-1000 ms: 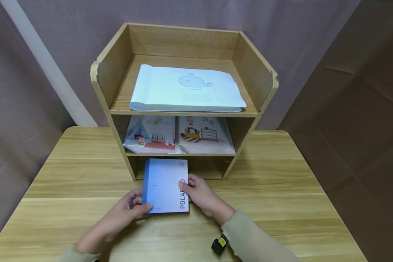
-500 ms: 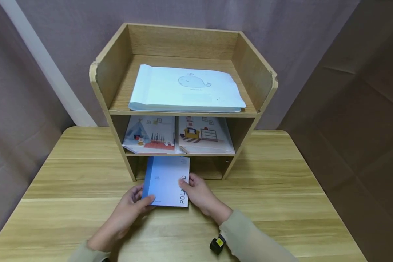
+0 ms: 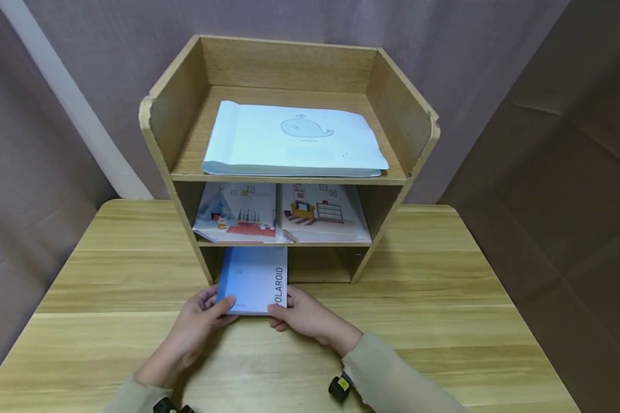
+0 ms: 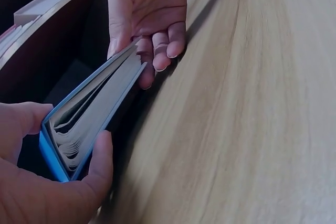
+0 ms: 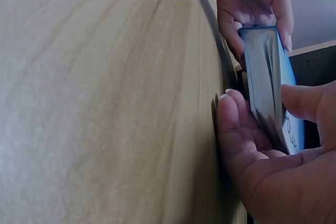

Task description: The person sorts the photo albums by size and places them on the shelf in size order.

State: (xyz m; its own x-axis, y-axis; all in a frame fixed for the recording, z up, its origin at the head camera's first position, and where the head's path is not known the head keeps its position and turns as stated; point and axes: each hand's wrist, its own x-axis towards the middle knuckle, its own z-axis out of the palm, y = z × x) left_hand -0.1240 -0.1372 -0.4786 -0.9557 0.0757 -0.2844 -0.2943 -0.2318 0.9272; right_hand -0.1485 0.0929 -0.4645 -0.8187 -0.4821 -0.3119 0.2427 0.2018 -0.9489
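Note:
A blue and white photo album marked POLAROID lies partly inside the bottom compartment of the wooden shelf; its far end is hidden under the middle board. My left hand grips the near left corner by the blue spine, thumb on the cover and fingers beneath. On the other side, my right hand pinches the near right corner, thumb on top. In the left wrist view the page edges of the album face the camera, slightly fanned. The right wrist view shows the album between both hands.
On the top board lies a white book with a whale drawing. Two illustrated books lie side by side on the middle board. The shelf stands on a wooden table, with curtains behind. A small black device hangs at the right cuff.
Both hands have pushed the album forward, deeper into the bottom compartment, and a little to the left. My right hand has shifted its grip to the album's near right corner.

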